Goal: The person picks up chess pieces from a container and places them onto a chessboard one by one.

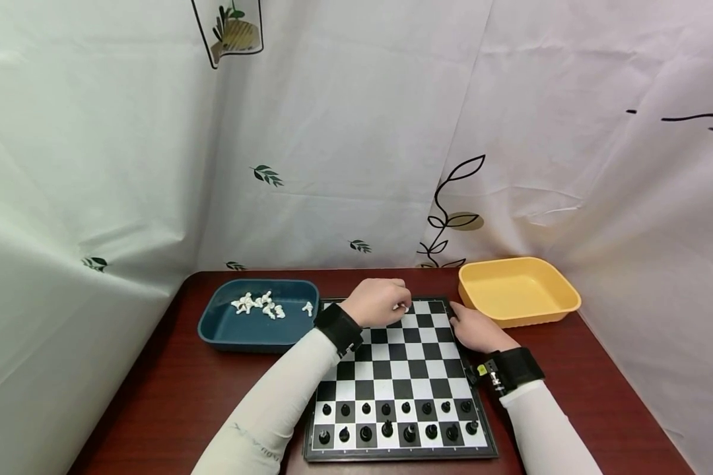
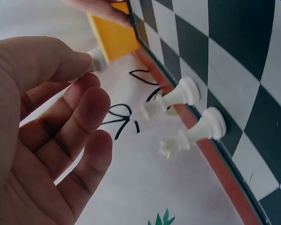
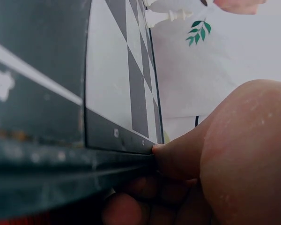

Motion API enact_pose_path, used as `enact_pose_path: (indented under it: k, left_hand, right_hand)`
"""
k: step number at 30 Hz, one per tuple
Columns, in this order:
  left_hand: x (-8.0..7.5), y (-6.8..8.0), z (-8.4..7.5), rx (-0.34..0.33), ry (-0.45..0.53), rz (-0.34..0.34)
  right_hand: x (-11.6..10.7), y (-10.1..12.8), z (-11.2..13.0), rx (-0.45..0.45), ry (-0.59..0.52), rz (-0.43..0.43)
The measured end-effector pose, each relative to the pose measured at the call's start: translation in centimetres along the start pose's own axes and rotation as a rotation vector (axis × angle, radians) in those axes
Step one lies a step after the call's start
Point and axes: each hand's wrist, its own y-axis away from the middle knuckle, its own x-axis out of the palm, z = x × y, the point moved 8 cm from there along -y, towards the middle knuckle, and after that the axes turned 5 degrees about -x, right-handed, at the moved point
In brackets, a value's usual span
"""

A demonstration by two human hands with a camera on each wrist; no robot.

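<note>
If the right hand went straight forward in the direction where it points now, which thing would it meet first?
The chess board, most likely: the right hand already touches its side, thumb against the edge. Beyond that, depth is hard to judge.

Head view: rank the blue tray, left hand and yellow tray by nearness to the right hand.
1. Yellow tray, beside the right hand.
2. Left hand, over the chessboard.
3. Blue tray, left of the chessboard.
</note>
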Motion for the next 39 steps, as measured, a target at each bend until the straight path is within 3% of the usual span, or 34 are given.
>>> enact_pose_path:
  k: [7,12,27,39]
  left_hand:
    - [1.0,-1.4,-1.6,0.026,-0.017,0.019]
    - [2.0,-2.5,-2.1,-0.002,0.003,0.058]
    - [4.0,-5.1,-2.5,-0.044,0.007,0.102]
    - [5.6,-6.3,-2.7,-0.025,0.013,0.112]
  right_hand:
    - [-1.6,1.0,2.3,0.01,-0.021,0.032]
    - [-1.4,1.0,2.2,0.012,-0.018,0.028]
    - [-1.3,1.1,2.6,0.053,-0.019,0.056]
    - [-1.2,0.7,2.1,0.0,-0.029,0.015]
